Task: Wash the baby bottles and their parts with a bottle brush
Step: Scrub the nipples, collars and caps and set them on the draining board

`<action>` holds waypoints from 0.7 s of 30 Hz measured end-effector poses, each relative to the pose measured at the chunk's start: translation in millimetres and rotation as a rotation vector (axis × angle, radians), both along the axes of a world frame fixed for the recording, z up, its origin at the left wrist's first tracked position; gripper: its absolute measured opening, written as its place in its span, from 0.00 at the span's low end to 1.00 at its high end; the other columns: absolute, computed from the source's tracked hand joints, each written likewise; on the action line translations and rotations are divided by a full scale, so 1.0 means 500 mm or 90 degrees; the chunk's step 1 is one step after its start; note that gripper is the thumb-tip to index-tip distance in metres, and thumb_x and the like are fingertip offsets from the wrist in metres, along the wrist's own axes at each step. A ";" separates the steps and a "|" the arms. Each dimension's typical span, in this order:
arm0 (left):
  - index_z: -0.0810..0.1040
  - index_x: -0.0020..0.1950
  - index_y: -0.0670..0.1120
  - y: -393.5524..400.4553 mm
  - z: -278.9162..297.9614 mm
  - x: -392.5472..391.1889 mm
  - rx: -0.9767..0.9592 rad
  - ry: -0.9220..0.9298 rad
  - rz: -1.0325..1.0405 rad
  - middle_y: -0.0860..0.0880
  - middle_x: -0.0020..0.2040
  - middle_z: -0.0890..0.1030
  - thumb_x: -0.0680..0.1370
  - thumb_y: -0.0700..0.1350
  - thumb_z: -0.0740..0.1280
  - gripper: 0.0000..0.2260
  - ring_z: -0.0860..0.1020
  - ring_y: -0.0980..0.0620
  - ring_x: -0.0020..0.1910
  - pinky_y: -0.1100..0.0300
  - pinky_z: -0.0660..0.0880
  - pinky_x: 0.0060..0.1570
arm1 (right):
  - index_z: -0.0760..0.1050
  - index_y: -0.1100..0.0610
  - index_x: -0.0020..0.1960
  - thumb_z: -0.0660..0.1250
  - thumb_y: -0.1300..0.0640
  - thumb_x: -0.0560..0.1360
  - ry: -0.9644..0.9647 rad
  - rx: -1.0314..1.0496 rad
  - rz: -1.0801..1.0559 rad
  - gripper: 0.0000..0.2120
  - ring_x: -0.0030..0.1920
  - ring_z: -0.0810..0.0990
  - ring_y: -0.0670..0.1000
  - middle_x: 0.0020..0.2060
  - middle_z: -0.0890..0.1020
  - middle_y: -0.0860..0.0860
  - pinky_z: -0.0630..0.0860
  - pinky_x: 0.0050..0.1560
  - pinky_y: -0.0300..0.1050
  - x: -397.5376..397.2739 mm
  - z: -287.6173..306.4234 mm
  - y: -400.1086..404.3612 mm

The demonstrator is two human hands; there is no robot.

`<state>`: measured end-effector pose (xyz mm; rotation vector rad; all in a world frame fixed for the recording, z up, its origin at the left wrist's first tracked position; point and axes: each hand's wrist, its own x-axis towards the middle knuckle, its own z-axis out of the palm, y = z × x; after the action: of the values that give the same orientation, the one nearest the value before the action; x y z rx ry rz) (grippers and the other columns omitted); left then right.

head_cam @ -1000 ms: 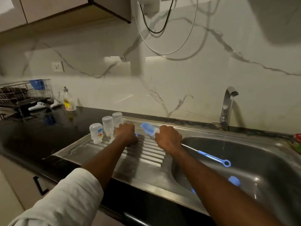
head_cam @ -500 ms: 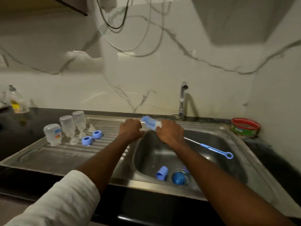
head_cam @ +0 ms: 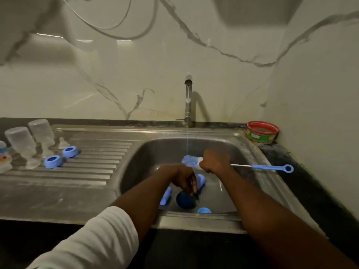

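Currently the step in hand appears to be rinsing the long bottle brush with its white-and-blue bristle head and blue loop handle (head_cam: pixel 196 161) under the thin stream of water (head_cam: pixel 187 121) falling from the upright steel tap (head_cam: pixel 188 100), while the next part is collected from the basin. The right hand (head_cam: pixel 213 161) has its grip closed around the brush just behind the bristle head, so the head lies under the stream and the handle points to the right over the rim of the stainless steel sink (head_cam: pixel 258 158). The left hand (head_cam: pixel 183 178) reaches down into the basin with its fingers pointing at the drain area; whether its grip holds anything cannot be told. Count in the basin: three light blue plastic bottle parts (head_cam: pixel 166 196), lying beside one dark blue round strainer (head_cam: pixel 185 199) over the drain. Count on the ribbed draining surface (head_cam: pixel 93 167) at left: three translucent baby bottles standing inverted (head_cam: pixel 20 140), one at the frame edge; two blue screw rings (head_cam: pixel 53 161); one clear teat (head_cam: pixel 63 142). One red-rimmed round tub (head_cam: pixel 262 132) stands at the back right corner. The next move probably calls for lifting one blue part clear of the drain, bringing it to the bristles under the stream, and holding it firmly, since wet plastic slips.
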<state>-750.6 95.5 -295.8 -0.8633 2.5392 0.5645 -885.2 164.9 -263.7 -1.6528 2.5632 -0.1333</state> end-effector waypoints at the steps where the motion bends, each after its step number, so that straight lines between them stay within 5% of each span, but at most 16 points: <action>1: 0.83 0.60 0.48 0.002 0.000 -0.002 0.010 0.010 -0.012 0.50 0.57 0.83 0.76 0.47 0.75 0.13 0.81 0.49 0.55 0.57 0.77 0.56 | 0.80 0.55 0.55 0.68 0.56 0.73 0.005 0.014 0.001 0.11 0.51 0.81 0.56 0.51 0.83 0.54 0.71 0.45 0.46 -0.002 0.000 -0.001; 5: 0.82 0.60 0.52 0.014 -0.017 -0.011 0.002 0.026 -0.055 0.55 0.56 0.81 0.76 0.53 0.75 0.15 0.76 0.55 0.54 0.60 0.71 0.56 | 0.81 0.55 0.43 0.70 0.57 0.70 0.018 0.071 0.015 0.03 0.43 0.80 0.55 0.44 0.84 0.53 0.72 0.44 0.46 0.010 -0.007 -0.011; 10: 0.81 0.60 0.49 0.053 -0.033 -0.051 -0.012 -0.070 -0.047 0.49 0.58 0.80 0.72 0.61 0.76 0.24 0.77 0.46 0.61 0.49 0.74 0.64 | 0.82 0.56 0.51 0.71 0.58 0.69 0.013 0.061 0.011 0.11 0.50 0.82 0.57 0.45 0.82 0.55 0.74 0.47 0.48 0.005 0.001 -0.009; 13: 0.82 0.55 0.50 0.072 -0.038 -0.069 -0.018 -0.095 -0.078 0.49 0.57 0.80 0.72 0.58 0.77 0.18 0.78 0.45 0.59 0.48 0.76 0.62 | 0.80 0.57 0.46 0.71 0.59 0.68 -0.004 0.065 0.007 0.07 0.48 0.83 0.57 0.44 0.83 0.56 0.78 0.51 0.49 0.004 0.007 -0.008; 17: 0.79 0.63 0.45 0.079 -0.035 -0.072 -0.135 -0.111 -0.089 0.44 0.59 0.78 0.73 0.54 0.77 0.23 0.79 0.44 0.57 0.47 0.78 0.59 | 0.78 0.56 0.39 0.70 0.59 0.70 -0.013 0.044 -0.002 0.02 0.44 0.83 0.56 0.40 0.83 0.54 0.78 0.49 0.46 -0.004 0.014 0.001; 21: 0.79 0.49 0.44 0.045 -0.013 -0.045 -0.076 -0.040 -0.013 0.44 0.48 0.82 0.78 0.48 0.72 0.08 0.83 0.47 0.46 0.53 0.82 0.48 | 0.82 0.57 0.50 0.70 0.59 0.71 -0.026 0.016 -0.016 0.08 0.49 0.83 0.56 0.47 0.85 0.55 0.79 0.52 0.48 -0.024 0.019 0.017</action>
<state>-772.9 118.1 -302.1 -0.8801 2.5428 0.3763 -897.1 173.4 -254.4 -1.5939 2.5456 -0.1336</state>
